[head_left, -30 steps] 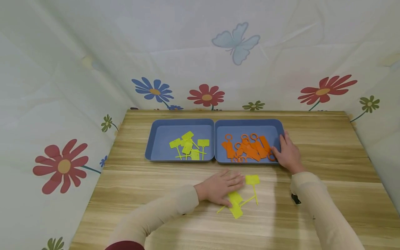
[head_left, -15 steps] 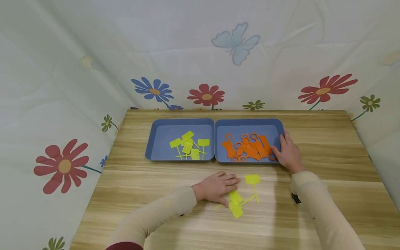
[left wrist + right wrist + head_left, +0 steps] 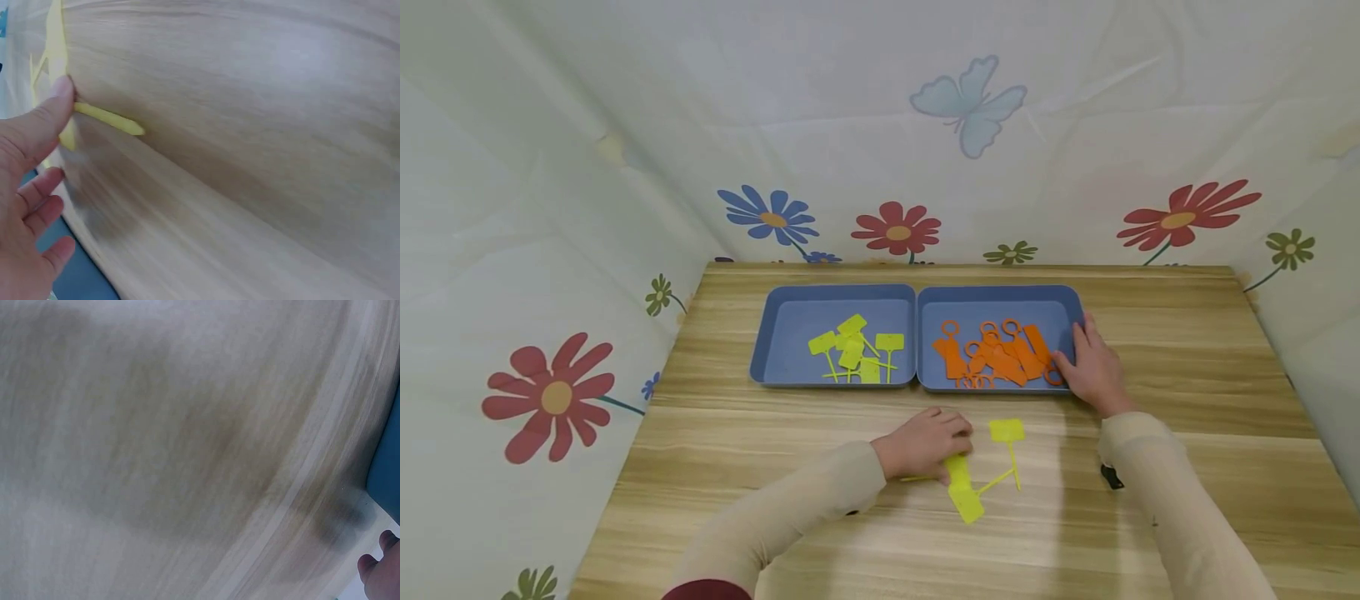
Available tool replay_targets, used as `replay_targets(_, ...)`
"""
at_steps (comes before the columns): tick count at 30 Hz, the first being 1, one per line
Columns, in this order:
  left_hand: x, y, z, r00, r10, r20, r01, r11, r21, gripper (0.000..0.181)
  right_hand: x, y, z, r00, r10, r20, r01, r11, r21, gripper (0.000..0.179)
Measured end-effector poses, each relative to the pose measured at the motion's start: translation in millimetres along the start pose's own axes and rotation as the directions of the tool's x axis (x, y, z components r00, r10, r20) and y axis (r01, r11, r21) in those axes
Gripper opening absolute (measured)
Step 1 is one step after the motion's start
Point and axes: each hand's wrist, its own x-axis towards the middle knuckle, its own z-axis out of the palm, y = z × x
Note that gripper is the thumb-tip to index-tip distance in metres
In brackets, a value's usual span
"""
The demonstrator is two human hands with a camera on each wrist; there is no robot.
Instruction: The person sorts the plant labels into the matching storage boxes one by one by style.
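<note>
Three yellow plant labels lie in front of the trays. My left hand [image 3: 921, 446] pinches one yellow plant label [image 3: 957, 469] with curled fingers; in the left wrist view the thumb lies against it and its thin stalk [image 3: 109, 117] sticks out to the side. Just below in the head view is a second label [image 3: 967, 505], overlapping the first. The third label [image 3: 1007, 430] lies to the right, stalk toward the person. My right hand [image 3: 1096, 371] grips the right corner of the right blue tray [image 3: 951, 304], thumb over its rim. Orange ring-topped tags [image 3: 1003, 360] lie inside that tray.
The left blue tray [image 3: 786, 337] stands against the right one and holds several yellow plant labels [image 3: 850, 350]. A small black object [image 3: 1111, 477] shows beside the right sleeve. Behind the wooden table [image 3: 737, 450] hangs a flower-patterned sheet [image 3: 820, 100].
My left hand has drawn back slightly to the left and its fingers have gone from spread flat to curled around a label, whose stalk has swung. My right hand stays at the tray.
</note>
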Motion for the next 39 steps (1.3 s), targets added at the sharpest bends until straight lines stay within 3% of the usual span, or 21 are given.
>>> replay_targets(9, 4.5, 4.0, -6.6, 0.998, -0.038, 0.048, 0.040, 0.998, -0.039, 0.044, 0.1, 0.1, -0.2, 1.000, 0.003, 0.009, -0.003, 1.000, -0.001, 0.070)
replay_targets(14, 4.3, 2.6, -4.1, 0.998, -0.048, 0.047, 0.052, 0.994, -0.101, 0.047, 1.0, 1.0, 1.1, 1.000, 0.016, 0.017, -0.016, 1.000, -0.003, 0.071)
replay_targets(32, 4.2, 3.7, -5.8, 0.999, -0.017, 0.036, 0.019, 0.998, -0.058, 0.027, 1.8, 0.1, -0.6, 1.000, 0.012, 0.024, -0.013, 1.000, 0.007, 0.069)
replay_targets(39, 2.4, 6.4, -7.1, 0.999, -0.011, 0.042, 0.015, 0.995, -0.102, 0.035, 1.6, 0.2, -1.4, 0.999, 0.013, 0.029, -0.013, 1.000, 0.009, 0.070)
